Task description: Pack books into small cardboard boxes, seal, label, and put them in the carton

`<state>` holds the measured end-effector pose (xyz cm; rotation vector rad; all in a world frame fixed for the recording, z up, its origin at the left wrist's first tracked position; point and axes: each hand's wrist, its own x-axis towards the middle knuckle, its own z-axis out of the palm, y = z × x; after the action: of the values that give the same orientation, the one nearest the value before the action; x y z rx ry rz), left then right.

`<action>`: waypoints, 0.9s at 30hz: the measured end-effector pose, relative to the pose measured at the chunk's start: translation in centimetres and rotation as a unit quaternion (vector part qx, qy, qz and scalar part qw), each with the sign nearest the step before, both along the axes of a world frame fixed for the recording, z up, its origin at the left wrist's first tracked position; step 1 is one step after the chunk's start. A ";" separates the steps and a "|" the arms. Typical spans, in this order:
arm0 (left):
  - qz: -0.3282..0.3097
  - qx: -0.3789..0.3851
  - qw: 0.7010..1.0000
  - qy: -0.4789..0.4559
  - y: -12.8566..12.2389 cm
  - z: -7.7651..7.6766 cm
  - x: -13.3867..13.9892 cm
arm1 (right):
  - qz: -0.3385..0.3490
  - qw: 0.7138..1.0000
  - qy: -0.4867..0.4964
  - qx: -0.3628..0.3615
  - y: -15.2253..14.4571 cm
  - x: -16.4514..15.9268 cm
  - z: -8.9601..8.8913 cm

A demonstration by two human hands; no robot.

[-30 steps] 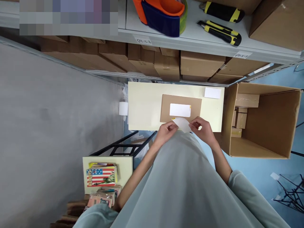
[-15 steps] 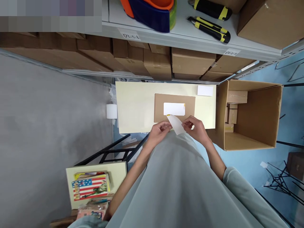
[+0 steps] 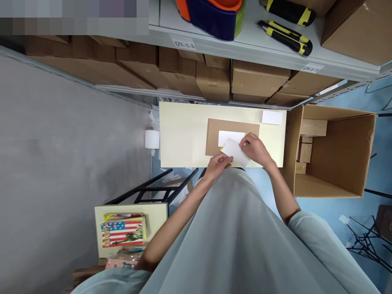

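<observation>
A white label (image 3: 235,152) with a small yellow mark at one corner is held tilted between both hands. My left hand (image 3: 218,166) pinches its lower left edge. At its upper right edge, my right hand (image 3: 256,150) is closed on it with thumb and fingers. Behind and partly under it lies a flat brown cardboard box (image 3: 213,138) on the pale yellow table (image 3: 183,134). Another white label (image 3: 228,136) lies on the box top, its lower right part covered by the held one.
A white stack of paper (image 3: 272,117) sits at the table's back right corner. To the right stands a large carton (image 3: 339,155) with small boxes inside. Above, a shelf (image 3: 208,45) carries utility knives (image 3: 288,37) and a tape dispenser (image 3: 211,18). Books (image 3: 124,232) lie lower left.
The held label has moved forward over the box and turned flatter. My right hand has reached up and forward at its upper edge; the whole view has shifted slightly.
</observation>
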<state>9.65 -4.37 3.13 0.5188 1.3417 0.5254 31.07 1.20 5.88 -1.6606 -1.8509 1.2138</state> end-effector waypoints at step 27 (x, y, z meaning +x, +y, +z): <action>0.194 -0.136 0.972 0.016 2.5 -4.2 3.7 | 0.091 0.970 -0.213 -0.067 7.4 -3.8 -5.7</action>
<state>13.38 -1.91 -1.10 0.0375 1.5275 0.6392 27.22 8.57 0.22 -1.9873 -2.2607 1.1377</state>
